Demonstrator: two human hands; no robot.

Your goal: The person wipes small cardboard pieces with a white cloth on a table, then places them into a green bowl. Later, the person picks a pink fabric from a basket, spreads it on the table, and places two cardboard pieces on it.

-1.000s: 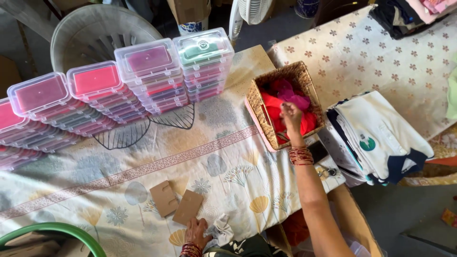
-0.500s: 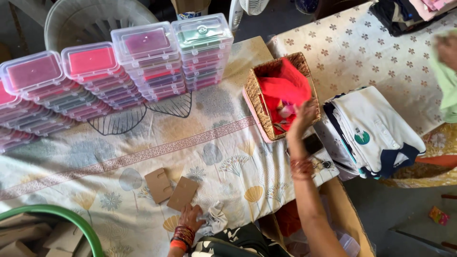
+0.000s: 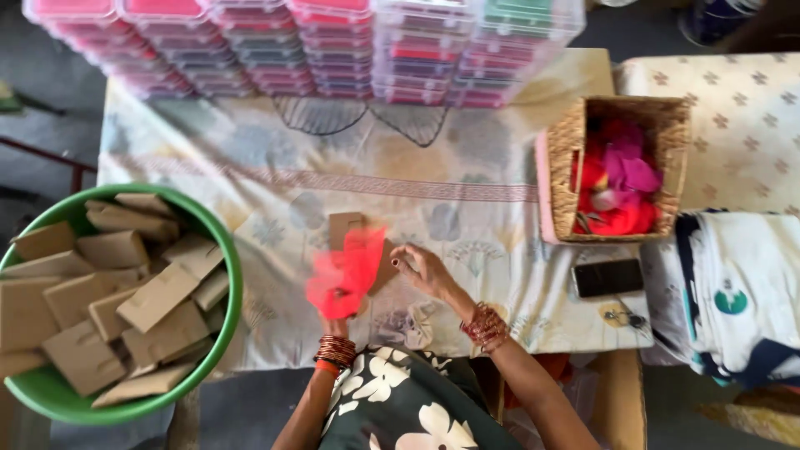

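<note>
The left hand (image 3: pixel 337 304) pinches a red net cloth (image 3: pixel 348 271) over brown cards (image 3: pixel 354 233) on the counter (image 3: pixel 250 167); the right hand (image 3: pixel 425 271), seemingly empty, hovers loosely open. The flimsy cloth could slip or snag on the bangles (image 3: pixel 483 327).

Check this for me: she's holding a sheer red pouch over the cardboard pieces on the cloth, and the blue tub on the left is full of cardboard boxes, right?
Not quite: the tub is green, not blue, as the head view shows. The rest holds: the left hand holds a sheer red pouch over the cardboard pieces, and the tub is full of cardboard boxes.
</note>
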